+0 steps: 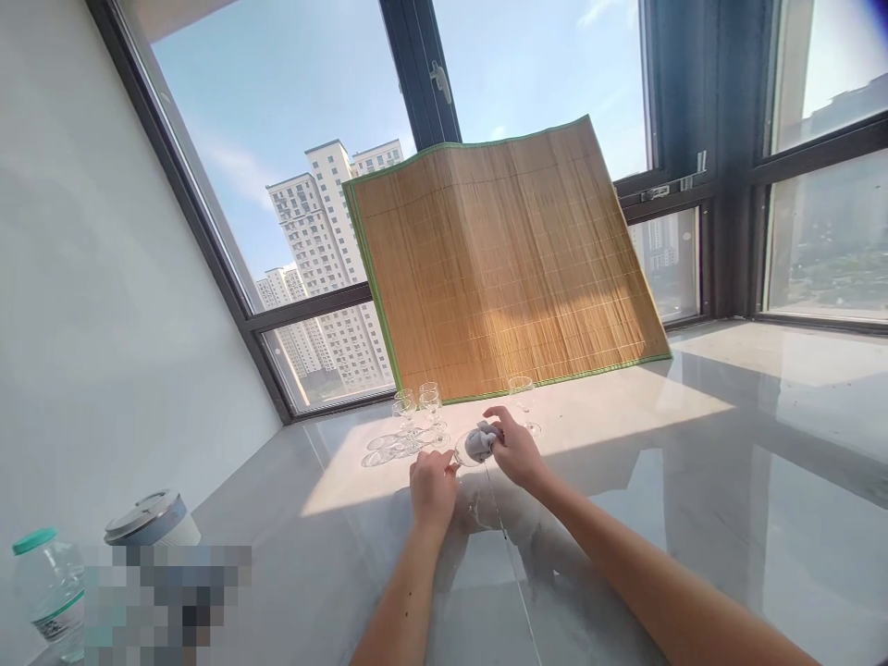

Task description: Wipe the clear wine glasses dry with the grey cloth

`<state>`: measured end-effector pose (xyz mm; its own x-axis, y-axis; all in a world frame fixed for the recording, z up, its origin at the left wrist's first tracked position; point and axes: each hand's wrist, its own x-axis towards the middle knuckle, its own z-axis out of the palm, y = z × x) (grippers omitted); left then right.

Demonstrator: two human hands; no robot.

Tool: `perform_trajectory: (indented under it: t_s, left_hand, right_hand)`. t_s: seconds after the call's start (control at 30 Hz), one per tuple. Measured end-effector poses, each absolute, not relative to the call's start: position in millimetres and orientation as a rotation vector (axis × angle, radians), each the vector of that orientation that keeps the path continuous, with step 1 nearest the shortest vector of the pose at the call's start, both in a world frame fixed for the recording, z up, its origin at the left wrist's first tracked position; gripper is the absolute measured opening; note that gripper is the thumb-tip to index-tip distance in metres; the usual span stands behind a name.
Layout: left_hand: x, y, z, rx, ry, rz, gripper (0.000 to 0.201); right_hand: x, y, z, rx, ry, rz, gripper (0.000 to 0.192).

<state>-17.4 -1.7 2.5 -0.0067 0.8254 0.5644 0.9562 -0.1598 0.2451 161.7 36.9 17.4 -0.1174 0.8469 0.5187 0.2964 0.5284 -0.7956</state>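
Closed around one end of a small clear glass is my left hand; the fingers hide that end. The glass is tipped on its side, its mouth toward the right. A bunched grey cloth sits at the mouth, gripped in my right hand. How far the cloth reaches inside is hard to see. Just behind my right hand, a clear stemmed glass stands upright. Several more small stemmed glasses stand in a group beyond my left hand, casting shadows leftward.
A bamboo mat with green edging leans against the window frame behind the glasses. On the glossy stone surface, a lidded cup and a green-capped plastic bottle stand at the lower left, beside a white wall.
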Motion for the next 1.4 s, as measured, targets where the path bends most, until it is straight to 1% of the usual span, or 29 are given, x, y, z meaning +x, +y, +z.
perform_trajectory:
  t_s: [0.1, 0.23, 0.33, 0.43, 0.5, 0.6, 0.7, 0.77, 0.9, 1.0, 1.1, 1.2, 1.3, 1.4]
  left_hand:
    - [-19, -3, 4, -2.011, -1.944, -0.908, 0.02]
    - [-16, -3, 5, -2.03, -1.911, -0.892, 0.019]
    - [-13, -2, 5, -2.072, -1.866, -0.887, 0.019]
    - [-11, -1, 4, -2.091, -1.849, -0.889, 0.02]
    - [-11, -2, 3, -2.097, -1.845, -0.88, 0.019]
    - [-12, -3, 3, -2.088, -1.856, -0.88, 0.018]
    - [-13, -4, 3, -2.062, -1.876, -0.904, 0.017]
    - [-14, -4, 4, -2.045, -1.9, -0.925, 0.017]
    - [-15, -4, 5, -2.008, -1.968, -0.986, 0.018]
    - [-16, -3, 5, -1.973, -2.025, -1.014, 0.017]
    - [-17, -3, 4, -1.953, -2.065, -0.994, 0.017]
    - [-17, -3, 3, -1.957, -2.072, -0.965, 0.018]
    - [-16, -4, 4, -2.012, -2.026, -0.942, 0.02]
    - [-15, -4, 4, -2.048, -2.029, -0.919, 0.021]
  right_hand:
    - [160, 30, 22, -0.905, -1.705, 0.708, 0.028]
    - [159, 31, 22, -0.951, -1.673, 0.735, 0.031]
    - [158, 39, 17, -1.025, -1.515, 0.712, 0.03]
    - [159, 45, 13, -1.056, -1.348, 0.627, 0.039]
    - [160, 47, 11, -1.052, -1.335, 0.542, 0.044]
    - [160, 45, 11, -0.978, -1.445, 0.53, 0.038]
    - [159, 42, 12, -0.919, -1.536, 0.634, 0.027]
    - [159, 40, 15, -0.888, -1.57, 0.718, 0.025]
    - [163, 38, 20, -0.794, -1.651, 0.865, 0.035]
    - [166, 41, 20, -0.786, -1.702, 0.864, 0.047]
    - [168, 44, 16, -0.751, -1.817, 0.878, 0.065]
    - [169, 43, 13, -0.716, -1.922, 0.797, 0.077]
    - [169, 40, 16, -0.687, -1.914, 0.764, 0.074]
    - [169, 34, 23, -0.657, -1.87, 0.853, 0.065]
